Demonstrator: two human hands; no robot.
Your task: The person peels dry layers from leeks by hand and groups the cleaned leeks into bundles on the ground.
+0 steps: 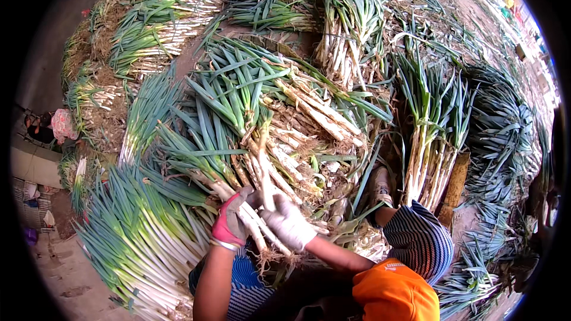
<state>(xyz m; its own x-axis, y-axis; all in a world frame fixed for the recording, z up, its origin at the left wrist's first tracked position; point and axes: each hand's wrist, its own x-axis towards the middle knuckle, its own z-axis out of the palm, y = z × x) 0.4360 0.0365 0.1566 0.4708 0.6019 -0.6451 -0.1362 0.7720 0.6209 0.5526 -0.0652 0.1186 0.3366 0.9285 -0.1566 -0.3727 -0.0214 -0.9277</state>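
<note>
My left hand (232,219), in a pink and grey glove, is closed round a few large green onions (253,229). Their white shafts run down past the palm to rooty ends, and their green leaves point up and left. Against it works my right hand (286,224), in a white glove, its fingers closed on the pale shaft of another green onion (263,169) that stands tilted between the hands. The fingertips of both hands partly hide each other. Just beyond lies a heap of unpeeled green onions (321,116) with brown, dry outer skins.
Clean white-shafted green onions (154,238) lie fanned at my left. Upright bundles stand ahead (357,30) and right (428,125), with a wooden board (455,187) beside the right one. More piles (160,24) lie far left. Striped trouser knee (419,241) and orange cloth (395,291) fill the lower right.
</note>
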